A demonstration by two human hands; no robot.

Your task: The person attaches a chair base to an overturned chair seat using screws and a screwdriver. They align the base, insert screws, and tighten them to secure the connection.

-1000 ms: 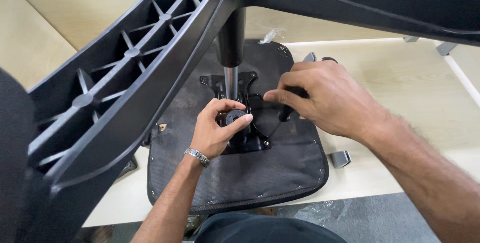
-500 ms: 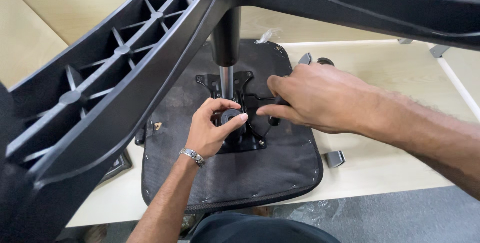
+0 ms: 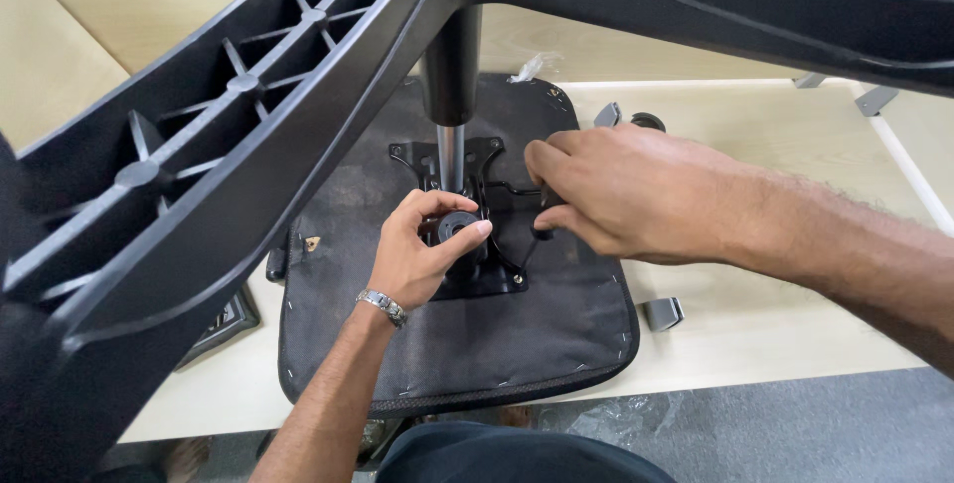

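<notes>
An upside-down office chair seat (image 3: pixel 556 334), black with a fabric underside, lies on a pale wooden table (image 3: pixel 755 334). A black metal mechanism plate (image 3: pixel 477 274) is mounted at its middle, with a chrome gas cylinder (image 3: pixel 450 160) rising from it into the black star base (image 3: pixel 229 145) overhead. My left hand (image 3: pixel 417 254) grips a round black knob (image 3: pixel 459 226) on the mechanism. My right hand (image 3: pixel 616 190) reaches in from the right and pinches a thin black lever (image 3: pixel 537 220) beside the cylinder.
The star base's ribbed legs span the top and left of the view, hiding much of the table. Small grey metal brackets (image 3: pixel 661 312) lie right of the seat, others (image 3: pixel 874 97) at the far right. Crumpled clear plastic (image 3: pixel 616 423) lies on the grey floor below.
The view has shifted slightly. My right hand has slid left along the lever toward the cylinder. My left hand stays on the knob.
</notes>
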